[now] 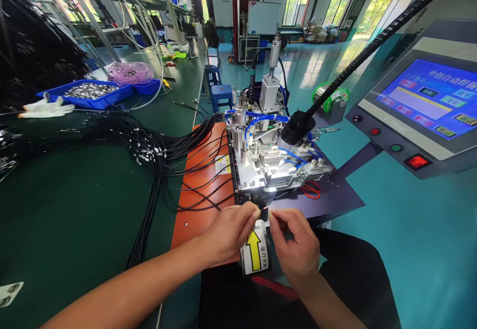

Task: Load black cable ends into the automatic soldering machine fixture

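My left hand (230, 229) pinches a black cable near its end, most of it hidden by the fingers. From that pinch a short bit of thin wire (265, 208), partly reddish, crosses to my right hand (296, 242), whose thumb and forefinger close on its tip. Both hands are just in front of the metal machine (268, 165), under a bright lamp (296, 127). Below them sits a round white part with a yellow arrow (254, 252). Many black cables (179, 152) with shiny ends lie left of the machine, some across the orange plate (201, 165).
A control screen (428, 95) with lit buttons stands at the right. Red-handled scissors (311, 190) and a green wire spool (331, 96) are beyond the machine. On the green bench (74, 209) are a blue tray (104, 101) of metal parts and a white glove (46, 108).
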Available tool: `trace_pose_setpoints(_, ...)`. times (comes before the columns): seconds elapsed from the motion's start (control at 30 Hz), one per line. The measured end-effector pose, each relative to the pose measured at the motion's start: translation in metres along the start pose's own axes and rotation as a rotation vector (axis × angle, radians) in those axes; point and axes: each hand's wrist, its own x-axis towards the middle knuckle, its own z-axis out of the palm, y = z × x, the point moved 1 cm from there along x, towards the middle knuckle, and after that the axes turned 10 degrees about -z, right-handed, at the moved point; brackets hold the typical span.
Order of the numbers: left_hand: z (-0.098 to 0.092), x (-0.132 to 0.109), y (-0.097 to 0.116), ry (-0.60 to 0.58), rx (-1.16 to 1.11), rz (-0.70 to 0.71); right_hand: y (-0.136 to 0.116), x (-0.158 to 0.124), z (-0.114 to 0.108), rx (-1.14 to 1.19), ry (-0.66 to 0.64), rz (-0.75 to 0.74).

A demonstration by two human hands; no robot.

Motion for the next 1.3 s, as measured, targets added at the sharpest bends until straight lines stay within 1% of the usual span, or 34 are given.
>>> trace_pose_setpoints(0.17,0.0,0.0,-0.001,-0.012,0.002,0.034,0.001,0.001,0.011,0.016,-0.012,0.042)
trace_pose_setpoints(0.23,0.0,0.0,-0.001,-0.009,0.023,0.026,0.001,0.001,0.011,0.035,-0.027,0.055)
trace_pose_setpoints(0.3,0.0,0.0,-0.001,-0.004,0.041,0.01,0.0,0.001,0.006,0.066,-0.052,0.078)
trace_pose_setpoints(0.37,-0.001,0.0,0.0,-0.007,0.06,0.012,0.001,0.005,-0.006,0.096,-0.084,0.117)
trace_pose_setpoints(0.43,-0.001,0.001,0.001,-0.017,0.074,0.028,0.004,0.013,-0.02,0.108,-0.123,0.156)
trace_pose_setpoints(0.5,-0.002,0.002,0.002,-0.014,0.087,0.044,0.007,0.024,-0.031,0.112,-0.186,0.158)
trace_pose_setpoints(0.6,-0.001,0.002,0.003,0.002,0.117,0.055,0.008,0.04,-0.037,0.103,-0.323,0.102)
trace_pose_setpoints(0.7,-0.001,0.001,0.003,0.015,0.148,0.075,0.006,0.051,-0.036,0.075,-0.458,0.016)
trace_pose_setpoints(0.83,-0.001,0.0,0.003,0.035,0.182,0.131,0.0,0.06,-0.033,0.004,-0.589,-0.121)
trace_pose_setpoints(0.9,-0.001,-0.001,0.002,0.042,0.213,0.18,-0.003,0.064,-0.032,-0.071,-0.668,-0.179)
trace_pose_setpoints(1.0,-0.002,-0.003,0.001,0.032,0.262,0.294,-0.008,0.072,-0.028,-0.22,-0.817,-0.275)
trace_pose_setpoints(1.07,-0.003,-0.003,0.001,0.028,0.289,0.349,-0.008,0.079,-0.023,-0.281,-0.91,-0.303)
trace_pose_setpoints(1.1,-0.004,-0.004,0.001,0.028,0.296,0.354,-0.007,0.082,-0.021,-0.271,-0.944,-0.274)
trace_pose_setpoints(1.13,-0.004,-0.003,0.0,0.031,0.294,0.344,-0.004,0.085,-0.019,-0.222,-0.968,-0.209)
trace_pose_setpoints(1.2,-0.004,-0.003,0.0,0.045,0.261,0.284,0.003,0.089,-0.018,-0.04,-0.959,-0.008)
trace_pose_setpoints(1.23,-0.003,-0.003,0.0,0.051,0.233,0.246,0.007,0.09,-0.019,0.07,-0.923,0.102)
trace_pose_setpoints(1.3,-0.001,-0.002,-0.001,0.055,0.17,0.183,0.015,0.088,-0.025,0.26,-0.795,0.287)
